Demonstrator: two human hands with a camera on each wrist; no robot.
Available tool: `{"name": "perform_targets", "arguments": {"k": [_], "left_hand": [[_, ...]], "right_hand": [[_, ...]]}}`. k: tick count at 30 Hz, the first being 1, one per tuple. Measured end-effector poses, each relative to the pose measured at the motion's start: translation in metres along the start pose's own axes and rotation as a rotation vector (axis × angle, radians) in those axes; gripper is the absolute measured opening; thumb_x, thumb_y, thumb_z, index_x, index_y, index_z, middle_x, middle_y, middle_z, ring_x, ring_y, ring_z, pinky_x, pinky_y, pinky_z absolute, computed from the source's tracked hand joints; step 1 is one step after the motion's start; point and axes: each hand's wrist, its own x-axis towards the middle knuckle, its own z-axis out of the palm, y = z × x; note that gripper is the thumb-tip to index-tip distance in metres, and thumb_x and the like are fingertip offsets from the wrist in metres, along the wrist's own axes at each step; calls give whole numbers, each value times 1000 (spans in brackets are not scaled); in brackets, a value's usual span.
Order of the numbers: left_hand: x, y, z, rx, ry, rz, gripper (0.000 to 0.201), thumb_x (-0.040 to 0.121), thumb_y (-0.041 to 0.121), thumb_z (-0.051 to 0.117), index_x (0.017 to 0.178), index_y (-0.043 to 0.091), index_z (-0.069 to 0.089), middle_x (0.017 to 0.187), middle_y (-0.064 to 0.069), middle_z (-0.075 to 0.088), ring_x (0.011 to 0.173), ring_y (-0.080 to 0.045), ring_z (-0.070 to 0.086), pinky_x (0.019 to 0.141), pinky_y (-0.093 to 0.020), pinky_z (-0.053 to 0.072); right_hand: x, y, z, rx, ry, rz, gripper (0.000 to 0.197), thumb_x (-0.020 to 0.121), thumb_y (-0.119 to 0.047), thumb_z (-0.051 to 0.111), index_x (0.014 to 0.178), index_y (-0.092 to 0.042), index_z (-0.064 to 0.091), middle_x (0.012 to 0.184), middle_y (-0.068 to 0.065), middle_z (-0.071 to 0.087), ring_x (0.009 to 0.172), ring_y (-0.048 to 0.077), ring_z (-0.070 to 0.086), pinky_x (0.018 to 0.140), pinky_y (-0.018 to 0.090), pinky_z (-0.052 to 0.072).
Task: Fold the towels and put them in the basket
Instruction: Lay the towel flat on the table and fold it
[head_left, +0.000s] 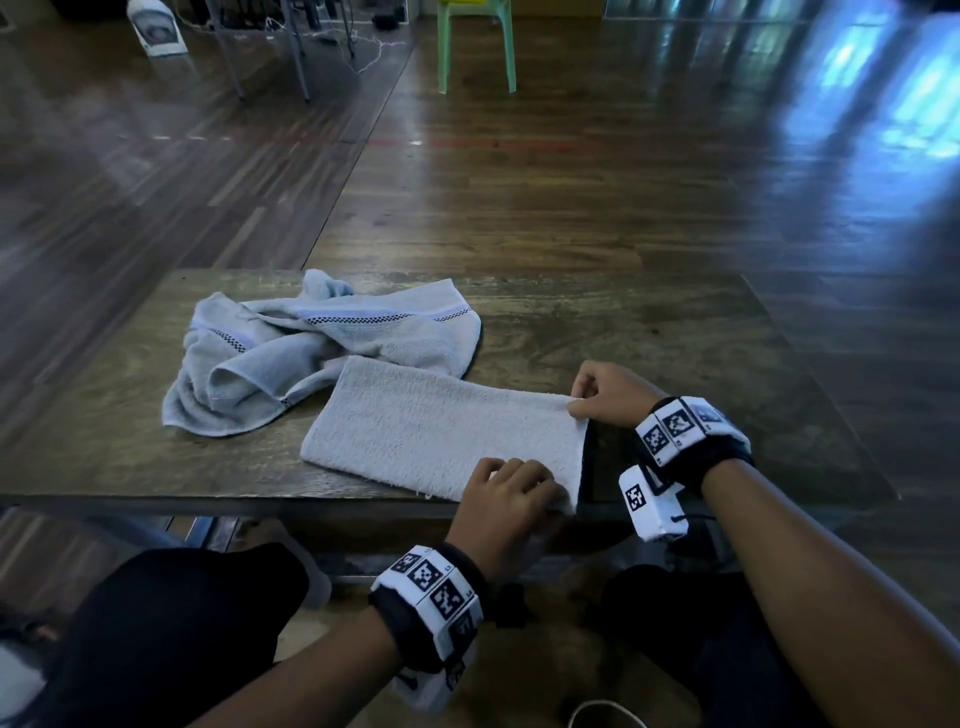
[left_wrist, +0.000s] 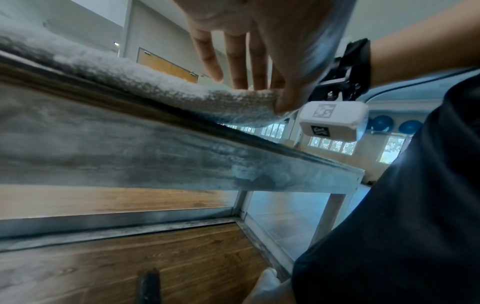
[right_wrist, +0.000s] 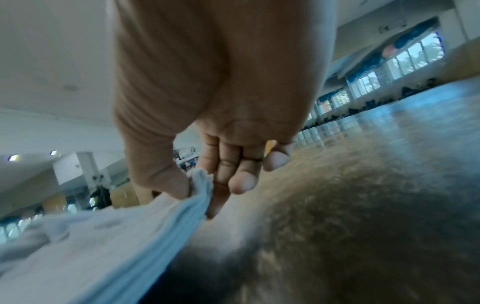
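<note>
I pinch the right-end corners of the pale grey half-folded terry towel (head_left: 441, 436) on the dark wooden table (head_left: 649, 332) — left hand (head_left: 506, 493) near corner, right hand (head_left: 608, 395) far. Lift both evenly, carry leftward, edges matched — basket unseen

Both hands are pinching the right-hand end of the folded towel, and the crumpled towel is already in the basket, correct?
Not quite. The head view shows the crumpled towel lying on the table; no basket is visible. Both the left hand and right hand do pinch the folded towel.
</note>
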Motion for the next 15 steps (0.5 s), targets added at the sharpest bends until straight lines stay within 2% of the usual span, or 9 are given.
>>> {"name": "perform_targets", "arguments": {"k": [4,7,10,13,14,15], "left_hand": [[5,16,-13,-93,181,-46,14,75,33,58,85,24,63,84,9,63,74,-11,58,70,-26,34],[7,23,-29,-130,253,-87,15,73,32,60,85,22,59,80,8,62,73,-10,55,69,-27,36],[2,24,-44,-199,304,-148,15,72,30,62,82,20,57,76,8,59,70,-9,52,69,-28,38],[-9,18,-54,-282,319,-245,15,73,31,61,82,20,55,76,10,57,69,-6,50,71,-26,39],[-13,14,-56,-306,323,-276,15,74,32,61,82,21,55,76,11,57,69,-5,50,71,-25,38],[-18,10,-58,-319,326,-303,15,75,34,61,82,21,56,77,12,58,70,-3,49,71,-24,38]], "right_hand": [[-13,-9,-26,278,-22,-149,17,81,-3,60,82,-20,56,80,-2,57,73,12,53,68,23,43],[-25,-20,-41,445,-66,-214,11,70,-14,55,78,-16,61,79,2,56,70,11,49,60,14,42],[-27,-22,-48,575,-119,-197,23,64,-14,49,71,-18,71,77,11,57,62,14,48,53,17,37],[-26,-25,-48,575,-246,-255,33,56,-17,57,82,-24,76,93,27,58,76,25,51,67,30,38],[-27,-28,-47,542,-283,-287,35,56,-17,61,87,-25,75,97,26,61,82,27,54,73,33,41],[-27,-32,-46,517,-303,-307,35,59,-14,65,92,-23,74,98,18,66,86,23,58,78,32,45]]}}
